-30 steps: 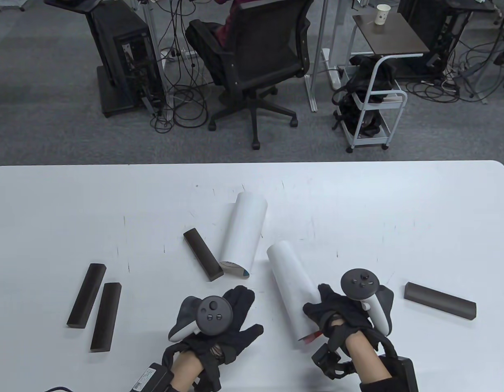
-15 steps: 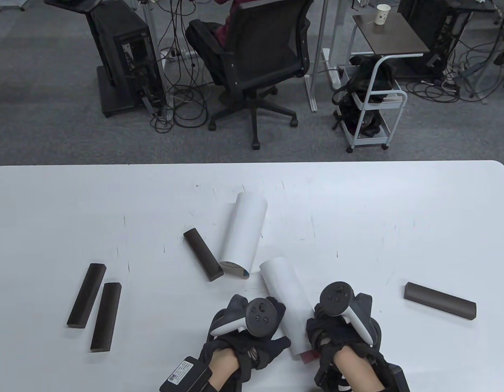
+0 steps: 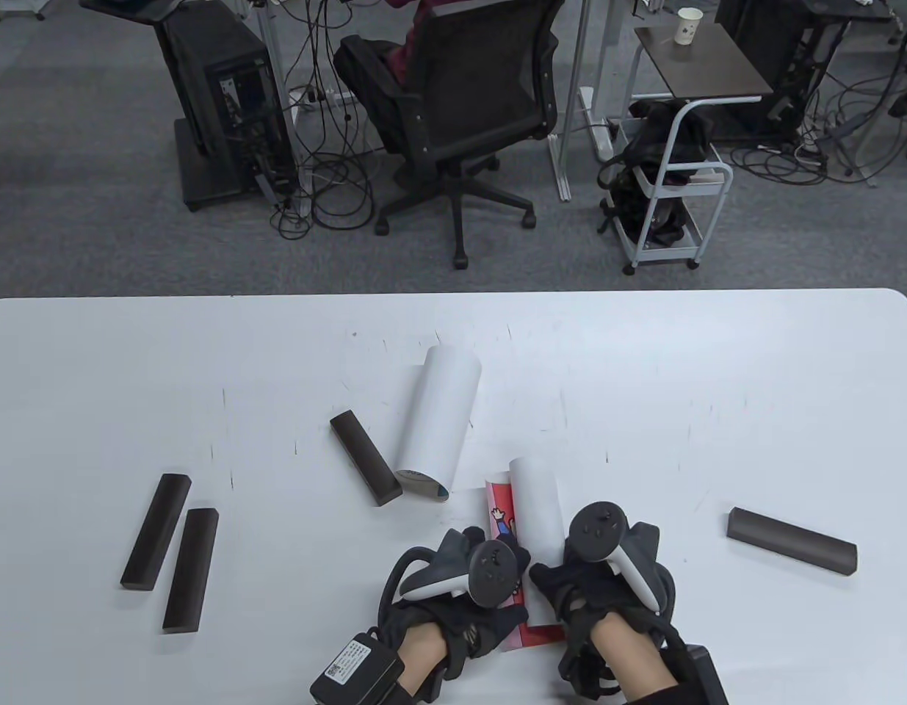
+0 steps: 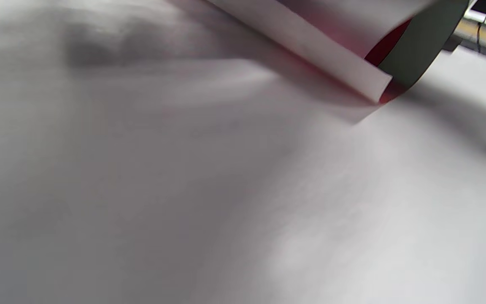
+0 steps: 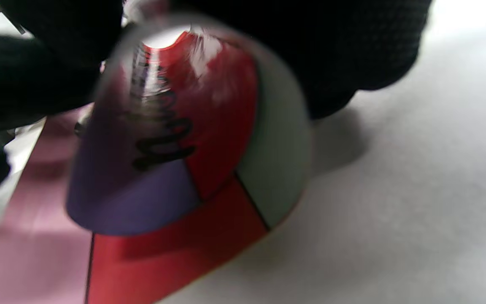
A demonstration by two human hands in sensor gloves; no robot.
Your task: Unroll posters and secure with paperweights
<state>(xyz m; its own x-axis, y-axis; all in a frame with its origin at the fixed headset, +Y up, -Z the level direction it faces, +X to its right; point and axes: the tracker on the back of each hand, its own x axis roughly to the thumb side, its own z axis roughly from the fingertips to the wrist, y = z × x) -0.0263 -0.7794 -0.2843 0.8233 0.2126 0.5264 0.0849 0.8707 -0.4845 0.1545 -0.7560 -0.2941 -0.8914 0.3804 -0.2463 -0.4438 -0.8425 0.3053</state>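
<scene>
A white rolled poster [image 3: 535,508] lies near the table's front edge, partly unrolled, showing a red printed strip [image 3: 499,514] on its left. My left hand [image 3: 490,587] presses on the loose printed edge. My right hand [image 3: 571,580] grips the roll's near end; the right wrist view looks into the roll's red and purple inside [image 5: 192,139]. The left wrist view shows the poster's white edge [image 4: 310,46] curling over the table. A second rolled poster [image 3: 438,422] lies behind. Several dark bar paperweights lie around: one [image 3: 365,457] beside the second roll, two [image 3: 172,562] at left, one [image 3: 791,549] at right.
The white table [image 3: 717,382] ends at its far edge, with an office chair [image 3: 460,110], a white cart [image 3: 673,191] and cables on the floor beyond.
My left hand moved right onto the poster. The roll turned more upright and opened, baring the red printed strip. My right hand stayed on the roll's near end.
</scene>
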